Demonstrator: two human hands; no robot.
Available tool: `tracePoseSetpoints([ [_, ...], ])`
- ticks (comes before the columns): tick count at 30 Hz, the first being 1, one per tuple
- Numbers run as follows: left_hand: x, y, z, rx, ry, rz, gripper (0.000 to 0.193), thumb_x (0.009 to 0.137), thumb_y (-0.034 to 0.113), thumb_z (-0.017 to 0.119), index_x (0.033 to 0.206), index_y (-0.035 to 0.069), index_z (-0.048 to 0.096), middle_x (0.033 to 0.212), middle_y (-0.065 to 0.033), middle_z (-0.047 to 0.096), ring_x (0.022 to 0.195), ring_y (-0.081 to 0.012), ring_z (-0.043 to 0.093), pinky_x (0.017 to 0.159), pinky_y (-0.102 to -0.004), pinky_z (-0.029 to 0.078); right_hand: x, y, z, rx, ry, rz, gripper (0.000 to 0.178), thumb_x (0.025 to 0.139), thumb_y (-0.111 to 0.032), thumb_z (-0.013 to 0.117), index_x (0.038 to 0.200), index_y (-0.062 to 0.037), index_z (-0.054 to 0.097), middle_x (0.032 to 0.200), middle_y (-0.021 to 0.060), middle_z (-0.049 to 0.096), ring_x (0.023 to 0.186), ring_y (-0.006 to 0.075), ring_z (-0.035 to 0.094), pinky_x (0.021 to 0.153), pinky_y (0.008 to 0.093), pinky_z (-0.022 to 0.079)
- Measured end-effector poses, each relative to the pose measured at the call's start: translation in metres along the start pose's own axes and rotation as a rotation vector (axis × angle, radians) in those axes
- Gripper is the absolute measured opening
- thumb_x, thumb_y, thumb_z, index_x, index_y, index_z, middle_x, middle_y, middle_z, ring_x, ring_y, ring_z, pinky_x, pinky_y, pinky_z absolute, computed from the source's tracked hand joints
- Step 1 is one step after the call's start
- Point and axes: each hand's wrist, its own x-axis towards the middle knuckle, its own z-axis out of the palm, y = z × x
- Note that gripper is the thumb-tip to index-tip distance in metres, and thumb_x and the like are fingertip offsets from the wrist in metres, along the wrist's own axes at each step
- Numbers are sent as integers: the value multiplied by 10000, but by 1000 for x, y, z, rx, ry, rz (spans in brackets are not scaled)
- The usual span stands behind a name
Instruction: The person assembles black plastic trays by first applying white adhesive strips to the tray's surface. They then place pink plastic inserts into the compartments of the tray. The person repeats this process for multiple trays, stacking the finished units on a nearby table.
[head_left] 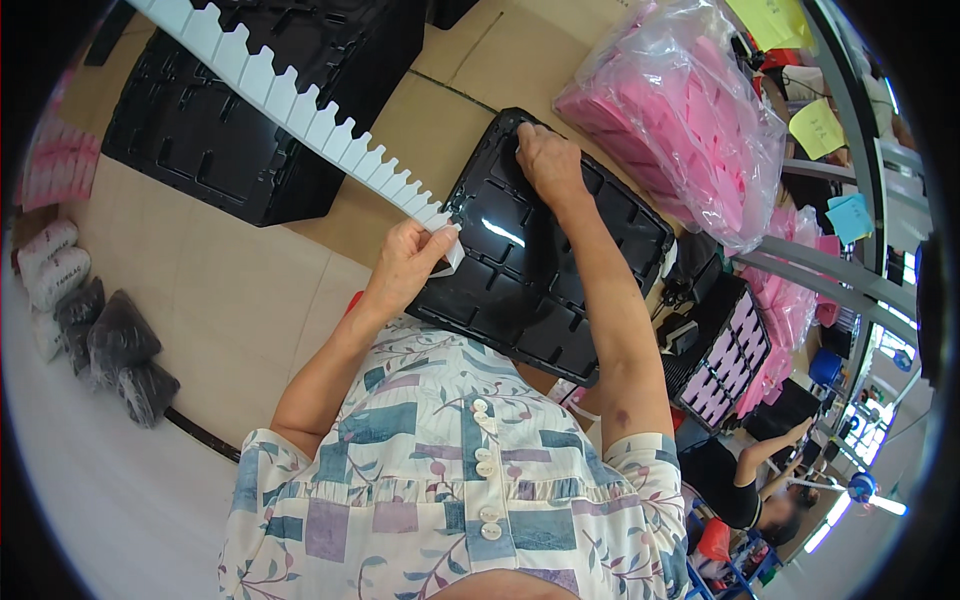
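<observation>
A long white strip with a toothed edge [300, 112] runs from the upper left down to the middle. My left hand [402, 265] pinches its near end between thumb and fingers. Beneath that end lies a shiny black plastic tray [490, 290], tilted across my lap, with ridges and shallow recesses. My right hand [550, 168] reaches over the tray to its far rim, fingers curled at the corner there. Its fingertips are partly hidden, but they appear to grip the tray's edge.
Stacked black trays [230, 130] stand at upper left. Pink pieces in a clear plastic bag [680, 120] lie beyond the tray at right. A black crate with pink pieces [725, 355] and a seated person [740, 480] are farther right. Dark bags [122, 335] rest on the floor at left.
</observation>
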Motion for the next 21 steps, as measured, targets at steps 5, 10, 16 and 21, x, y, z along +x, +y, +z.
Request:
tracePoseSetpoints([
  [5,-3,-1,-1,-11,15,6,142,964,166,604,975,29,636,735,35,563,589,-16,421,515,-201,310,3,11,-6,78,-82,20,76,819,-121,592,840,-56,558,764,150,664,724,351,667,626,466,526],
  [10,-5,-3,4,-82,35,32,144,960,162,614,984,24,646,745,25,586,595,-12,438,526,-191,330,-6,3,-6,143,-68,-72,90,824,-106,597,849,-33,550,751,153,653,750,358,660,639,452,519],
  [16,-10,19,3,-83,23,-25,165,951,153,626,995,-1,663,763,-1,601,623,-38,507,565,-194,396,-36,21,-10,1232,268,465,75,902,-101,599,882,-32,579,751,98,613,627,144,560,566,304,449],
  [21,-1,18,-1,-205,-18,-40,172,951,128,603,1002,-27,659,784,-18,591,655,-65,531,567,-210,425,-92,4,-26,2024,100,664,53,925,-47,548,879,-36,572,953,170,653,577,92,494,468,208,374],
])
